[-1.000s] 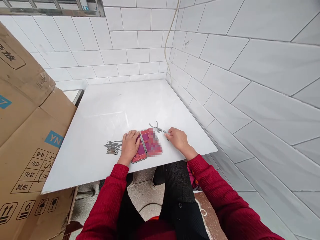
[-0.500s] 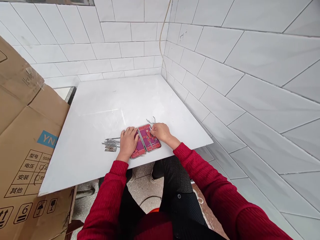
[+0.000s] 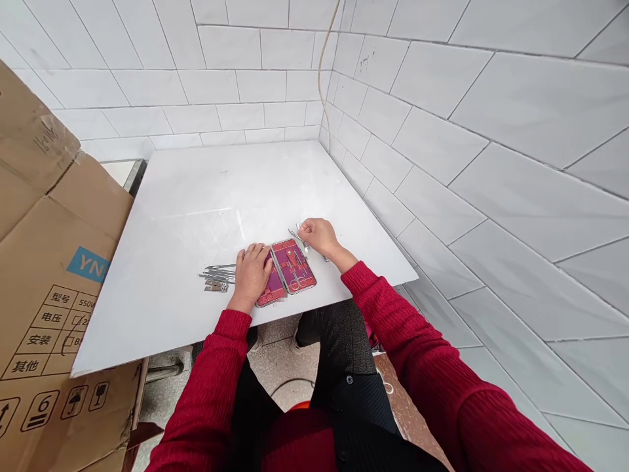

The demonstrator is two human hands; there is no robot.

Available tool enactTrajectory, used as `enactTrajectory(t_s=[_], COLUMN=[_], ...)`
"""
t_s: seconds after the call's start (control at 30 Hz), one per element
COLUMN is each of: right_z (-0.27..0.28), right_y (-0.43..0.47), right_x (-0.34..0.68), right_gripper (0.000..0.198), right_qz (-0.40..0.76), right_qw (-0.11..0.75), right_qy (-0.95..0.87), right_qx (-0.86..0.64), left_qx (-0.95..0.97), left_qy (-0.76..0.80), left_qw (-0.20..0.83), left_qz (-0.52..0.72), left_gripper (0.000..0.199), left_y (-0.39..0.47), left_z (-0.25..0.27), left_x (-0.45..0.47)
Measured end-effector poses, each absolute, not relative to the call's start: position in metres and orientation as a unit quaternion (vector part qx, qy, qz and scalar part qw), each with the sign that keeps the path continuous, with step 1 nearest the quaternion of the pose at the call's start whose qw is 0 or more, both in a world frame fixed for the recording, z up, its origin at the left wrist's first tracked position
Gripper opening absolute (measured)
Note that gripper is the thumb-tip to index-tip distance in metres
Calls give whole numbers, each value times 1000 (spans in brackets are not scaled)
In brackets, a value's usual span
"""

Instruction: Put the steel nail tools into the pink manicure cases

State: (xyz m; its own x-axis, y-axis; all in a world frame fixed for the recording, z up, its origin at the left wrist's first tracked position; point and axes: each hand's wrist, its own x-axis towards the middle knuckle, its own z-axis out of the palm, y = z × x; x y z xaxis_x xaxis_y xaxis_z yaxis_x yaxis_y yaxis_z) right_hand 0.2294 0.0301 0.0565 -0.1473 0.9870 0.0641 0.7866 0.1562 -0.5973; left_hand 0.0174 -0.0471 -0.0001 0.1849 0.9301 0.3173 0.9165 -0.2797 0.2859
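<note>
An open manicure case (image 3: 301,263) with a purple and red lining lies near the table's front edge. Small scissors (image 3: 297,283) and a red-handled tool (image 3: 289,255) sit in its right half. My left hand (image 3: 252,272) rests on the left half, fingers stretched out. Just beyond the right half, my right hand (image 3: 318,236) is closed in a pinch beside metal pliers-like tools (image 3: 293,234); its fingers hide what they hold. Left of my left hand lie several slim metal tools (image 3: 219,273) and nail clippers (image 3: 215,286).
The white table (image 3: 196,177) meets tiled walls (image 3: 442,164) at the back and right. A large cardboard box (image 3: 59,262) stands against its left side. A thin cable (image 3: 320,72) hangs down in the corner.
My right hand has moved away from the case's right half, up and slightly right, to the metal tools beyond it. My left hand stays on the case.
</note>
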Motion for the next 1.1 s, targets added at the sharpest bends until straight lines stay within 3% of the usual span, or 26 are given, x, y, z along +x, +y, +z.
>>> enactTrajectory(t_s=[0.2, 0.4, 0.73, 0.93, 1.1], right_z=[57, 50, 61, 69, 70], right_y=[56, 20, 2, 21, 23], right_x=[249, 250, 198, 181, 180], right_gripper=[15, 21, 18, 23, 7], right_qz=[140, 129, 104, 142, 261], right_qw=[69, 124, -35, -100, -123], right_qy=[-713, -736, -787, -783, -729], right_qx=[-683, -653, -607, -598, -620], left_qx=[767, 765, 764, 769, 773], left_qy=[603, 604, 605, 598, 595], left_qw=[11, 20, 12, 11, 10], left_qz=[221, 222, 224, 225, 221], left_gripper=[39, 39, 39, 40, 39], left_y=[-47, -47, -49, -48, -47], left_z=[0, -1, 0, -3, -3], left_x=[18, 18, 20, 19, 19])
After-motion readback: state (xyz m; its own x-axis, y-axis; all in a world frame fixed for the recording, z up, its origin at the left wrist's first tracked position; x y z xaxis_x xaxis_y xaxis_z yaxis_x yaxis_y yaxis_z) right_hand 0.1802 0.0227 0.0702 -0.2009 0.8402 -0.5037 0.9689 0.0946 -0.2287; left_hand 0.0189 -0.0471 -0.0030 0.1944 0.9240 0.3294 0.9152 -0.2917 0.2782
